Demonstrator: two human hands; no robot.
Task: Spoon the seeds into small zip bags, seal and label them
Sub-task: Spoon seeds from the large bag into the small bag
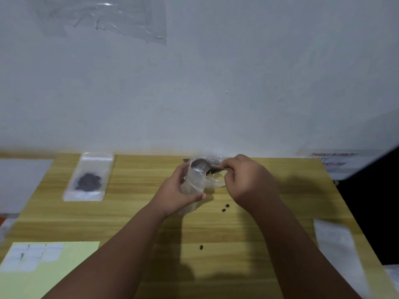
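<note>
My left hand (177, 192) holds a small clear zip bag (193, 182) upright above the middle of the wooden table (248, 244). My right hand (244, 180) grips the handle of a metal spoon (199, 165), whose bowl rests at the bag's mouth. Dark seeds (212, 172) show in a crumpled clear bag just behind the spoon. Three loose seeds lie on the table: two (225, 208) below my right hand and one (201, 247) nearer to me. A sealed zip bag with dark seeds (87, 180) lies flat at the far left.
A pale green sheet with white labels (32, 255) lies at the near left corner. More clear bags (336, 244) rest at the right edge. A white wall stands right behind the table, with a plastic sheet (103, 16) stuck on it. A dark object (371, 201) is at the right.
</note>
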